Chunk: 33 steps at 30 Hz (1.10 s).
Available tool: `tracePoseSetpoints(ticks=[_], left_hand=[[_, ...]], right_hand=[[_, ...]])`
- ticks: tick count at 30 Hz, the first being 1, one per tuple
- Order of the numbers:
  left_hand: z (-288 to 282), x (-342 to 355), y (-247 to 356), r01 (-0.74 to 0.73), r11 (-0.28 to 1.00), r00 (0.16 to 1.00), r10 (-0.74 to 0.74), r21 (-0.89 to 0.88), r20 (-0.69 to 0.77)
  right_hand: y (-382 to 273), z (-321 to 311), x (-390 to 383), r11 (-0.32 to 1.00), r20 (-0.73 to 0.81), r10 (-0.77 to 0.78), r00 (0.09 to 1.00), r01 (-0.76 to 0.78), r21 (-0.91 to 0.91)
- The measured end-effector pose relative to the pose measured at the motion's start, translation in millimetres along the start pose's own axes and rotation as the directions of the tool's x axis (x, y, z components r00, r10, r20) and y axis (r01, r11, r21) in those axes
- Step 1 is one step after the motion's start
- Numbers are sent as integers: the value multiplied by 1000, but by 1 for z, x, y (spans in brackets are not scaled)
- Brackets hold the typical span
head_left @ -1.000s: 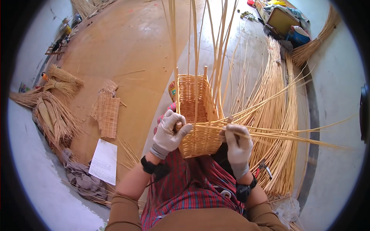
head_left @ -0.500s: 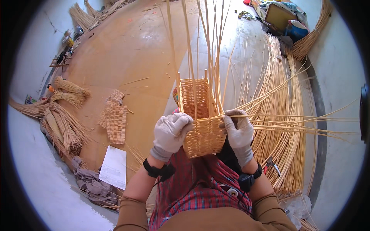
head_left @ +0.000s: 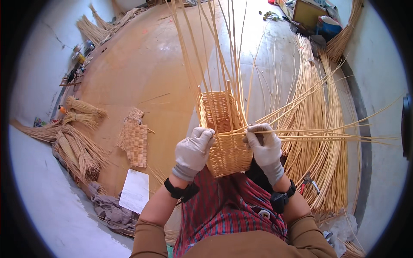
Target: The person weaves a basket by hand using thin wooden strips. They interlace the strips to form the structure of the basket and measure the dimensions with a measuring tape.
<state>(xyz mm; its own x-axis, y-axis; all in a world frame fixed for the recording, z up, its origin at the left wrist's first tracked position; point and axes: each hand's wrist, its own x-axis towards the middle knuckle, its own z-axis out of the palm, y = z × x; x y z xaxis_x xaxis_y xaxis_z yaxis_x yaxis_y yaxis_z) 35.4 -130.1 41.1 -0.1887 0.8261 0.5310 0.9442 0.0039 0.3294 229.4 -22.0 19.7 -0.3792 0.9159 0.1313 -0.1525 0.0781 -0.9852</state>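
A small rectangular wicker basket point(head_left: 230, 158) stands in front of me at my lap, its near wall facing me. Long upright willow rods rise from its far and side walls. My left hand point(head_left: 194, 148), in a pale work glove, pinches the near-left corner of the rim. At the near-right corner, my gloved right hand point(head_left: 263, 146) is closed on willow rods point(head_left: 309, 136) that run out to the right from the rim. Its fingertips partly hide where the rods meet the weave.
Long willow bundles point(head_left: 301, 107) lie on the floor at right, with red-handled pruning shears point(head_left: 309, 184) on them. To the left are a flat woven panel point(head_left: 135, 144), a paper sheet point(head_left: 134, 191), shorter bundles point(head_left: 81, 150) and a grey cloth point(head_left: 112, 213). White walls curve along both sides.
The upright rods lean further left. Both hands keep their hold at the rim, with the right fingers slightly shifted. The whole view has turned a little, moving the floor things rightward.
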Motion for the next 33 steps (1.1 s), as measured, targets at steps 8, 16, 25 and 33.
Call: tracePoseSetpoints(ticks=[8, 16, 25, 33], left_hand=[[6, -3, 1, 13, 997, 999, -16, -75, -32], [7, -6, -2, 100, 980, 994, -93, -175, 51], [-3, 21, -2, 158, 967, 978, -125, -201, 168], [32, 21, 20, 69, 969, 985, -103, -238, -137]], right_hand=[[1, -1, -6, 999, 12, 48, 999, -48, -15], [5, 9, 1, 999, -30, -38, 999, 38, -4], [-4, 8, 15, 998, -3, 23, 1000, -23, -58], [-31, -26, 53, 874, 257, -98, 961, 207, -440]])
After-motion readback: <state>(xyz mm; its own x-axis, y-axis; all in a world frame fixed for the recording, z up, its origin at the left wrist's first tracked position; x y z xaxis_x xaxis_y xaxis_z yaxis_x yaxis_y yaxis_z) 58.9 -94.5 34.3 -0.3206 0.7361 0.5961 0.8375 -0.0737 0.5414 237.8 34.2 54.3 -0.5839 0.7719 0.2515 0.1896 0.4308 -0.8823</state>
